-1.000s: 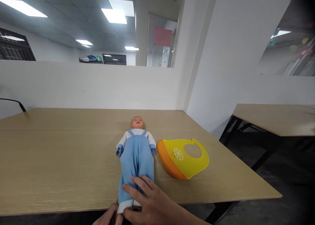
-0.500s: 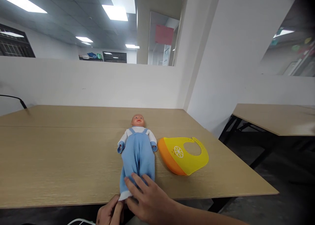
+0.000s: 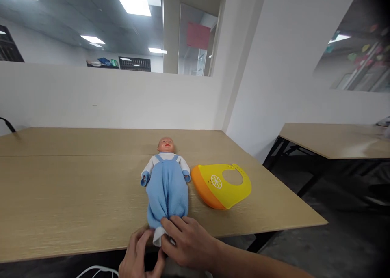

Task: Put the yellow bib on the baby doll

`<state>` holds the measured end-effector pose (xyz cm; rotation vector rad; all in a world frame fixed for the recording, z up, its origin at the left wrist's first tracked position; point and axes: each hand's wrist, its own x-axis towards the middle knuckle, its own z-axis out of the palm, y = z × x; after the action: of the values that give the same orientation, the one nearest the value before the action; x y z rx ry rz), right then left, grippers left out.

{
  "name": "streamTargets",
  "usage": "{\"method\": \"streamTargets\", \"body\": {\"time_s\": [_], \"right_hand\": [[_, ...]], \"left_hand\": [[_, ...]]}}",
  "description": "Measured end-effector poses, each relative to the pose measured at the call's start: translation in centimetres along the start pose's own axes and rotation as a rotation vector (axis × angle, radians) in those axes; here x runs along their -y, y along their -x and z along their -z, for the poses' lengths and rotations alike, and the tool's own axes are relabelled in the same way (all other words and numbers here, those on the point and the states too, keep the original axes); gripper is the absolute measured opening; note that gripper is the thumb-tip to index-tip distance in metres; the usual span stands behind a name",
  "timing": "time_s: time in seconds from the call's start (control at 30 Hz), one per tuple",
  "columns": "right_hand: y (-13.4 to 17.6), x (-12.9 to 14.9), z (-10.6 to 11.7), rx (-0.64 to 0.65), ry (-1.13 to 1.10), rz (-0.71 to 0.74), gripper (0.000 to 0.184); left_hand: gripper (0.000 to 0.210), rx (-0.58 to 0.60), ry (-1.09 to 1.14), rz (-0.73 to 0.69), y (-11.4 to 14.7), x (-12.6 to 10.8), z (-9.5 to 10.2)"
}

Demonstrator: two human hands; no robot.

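A baby doll (image 3: 167,184) in light-blue overalls and a white top lies on its back, its head away from me and its feet at the table's front edge. My right hand (image 3: 191,239) has its fingers curled over the lower leg of the overalls, gripping near the white cuff (image 3: 158,235). Just left of that cuff, my left hand (image 3: 140,253) is open, thumb and fingers apart with nothing between them. A yellow bib (image 3: 227,192) with an orange pocket and a white citrus-slice print lies to the right of the doll.
The wooden table (image 3: 76,197) ends in front at my hands and meets a white wall (image 3: 146,101) behind. A white cable (image 3: 100,267) hangs below the front edge. Another table (image 3: 341,140) stands to the right across a gap.
My left fingers have come off the white cuff and spread apart. My right hand has closed further around the trouser leg. The view has shifted slightly to the right.
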<state>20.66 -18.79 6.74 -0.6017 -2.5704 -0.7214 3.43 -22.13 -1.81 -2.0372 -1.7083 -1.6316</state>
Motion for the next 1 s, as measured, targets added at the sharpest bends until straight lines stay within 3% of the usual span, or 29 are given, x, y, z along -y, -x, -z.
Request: {"method": "streamTargets", "body": {"time_s": [0.1,0.3,0.57,0.7,0.87,1.0], "right_hand": [[0.1,0.0,0.0,-0.029,-0.012,0.005,0.009],[0.4,-0.1,-0.6,-0.158,-0.052,-0.006,0.008],[1.0,1.0,-1.1,-0.133,-0.134,-0.081,0.009],[2.2,1.9,-1.2,-0.181,-0.190,-0.183,0.011],[3.7,2.6,-2.2,-0.264,-0.170,-0.403,0.024],[3.9,3.0,-3.1,-0.297,-0.219,-0.444,0.018]], "left_hand": [[0.031,0.046,0.029,-0.085,-0.7,0.5,-0.2],[0.024,0.083,0.049,-0.223,-1.6,1.8,-0.3],[0.024,0.070,0.026,-0.346,-0.8,3.4,-0.7],[0.023,0.047,0.002,-0.375,-0.5,3.5,-0.6],[0.038,0.122,-0.081,-0.382,-1.2,2.9,-0.4],[0.037,0.112,-0.054,-0.370,-1.1,3.0,-0.8]]}}
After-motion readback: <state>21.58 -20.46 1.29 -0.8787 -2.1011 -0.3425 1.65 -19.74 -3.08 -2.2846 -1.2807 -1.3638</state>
